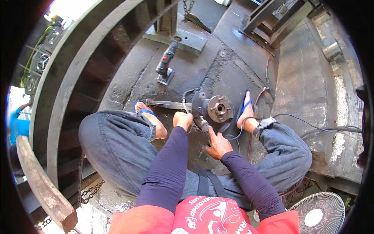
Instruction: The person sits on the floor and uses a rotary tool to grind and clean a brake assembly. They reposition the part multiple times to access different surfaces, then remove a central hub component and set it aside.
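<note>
A steel hub assembly [215, 110] with a round flange and several studs lies on the floor between my feet, joined to a long metal arm [167, 104]. My left hand [182, 121] is closed on a curved grey hose [188, 93] at the near left of the hub. My right hand [218, 144] grips a silver cylindrical piece [204, 124] just below the hub, index finger along it; its lower part is hidden by my hand. A dark cordless power tool [166, 60] stands beyond my left foot, its tip by a steel plate [193, 45].
Curved steel beams [68, 93] rise at the left, with a person in blue [17, 121] beyond. A steel frame [265, 27] stands at upper right. Cables and hoses [319, 128] run along the right. A fan [327, 210] sits at lower right, a curved bar [41, 181] at lower left.
</note>
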{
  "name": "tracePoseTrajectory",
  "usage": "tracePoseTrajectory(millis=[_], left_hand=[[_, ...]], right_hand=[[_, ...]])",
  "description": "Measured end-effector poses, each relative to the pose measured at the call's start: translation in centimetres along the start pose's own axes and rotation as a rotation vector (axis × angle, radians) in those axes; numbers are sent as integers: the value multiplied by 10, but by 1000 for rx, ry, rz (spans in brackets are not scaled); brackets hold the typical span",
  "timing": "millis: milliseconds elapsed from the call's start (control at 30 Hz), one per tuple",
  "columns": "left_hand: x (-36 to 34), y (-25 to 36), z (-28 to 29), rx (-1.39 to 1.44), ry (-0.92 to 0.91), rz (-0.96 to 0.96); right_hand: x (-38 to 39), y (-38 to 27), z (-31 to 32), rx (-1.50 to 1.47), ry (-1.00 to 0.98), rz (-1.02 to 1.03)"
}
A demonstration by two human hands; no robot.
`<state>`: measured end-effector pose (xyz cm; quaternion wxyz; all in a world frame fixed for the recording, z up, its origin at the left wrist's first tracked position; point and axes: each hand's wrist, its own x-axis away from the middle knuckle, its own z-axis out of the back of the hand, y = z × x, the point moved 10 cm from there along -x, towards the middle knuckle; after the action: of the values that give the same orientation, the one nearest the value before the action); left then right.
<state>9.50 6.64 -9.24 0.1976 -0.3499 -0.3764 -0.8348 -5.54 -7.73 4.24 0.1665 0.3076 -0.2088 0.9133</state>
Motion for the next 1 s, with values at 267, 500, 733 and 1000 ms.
tracePoseTrajectory(millis=[267,500,733,1000], left_hand=[[5,-27,-26,-116,-48,99],[19,-43,-64,290,-352,241],[12,-65,-48,393,-286,426],[-17,-82,-35,95,-117,275]], right_hand=[[-4,0,-12,39,-19,-2],[-13,2,-18,51,-19,90],[-14,5,-7,106,-23,112],[-28,-9,20,200,25,253]])
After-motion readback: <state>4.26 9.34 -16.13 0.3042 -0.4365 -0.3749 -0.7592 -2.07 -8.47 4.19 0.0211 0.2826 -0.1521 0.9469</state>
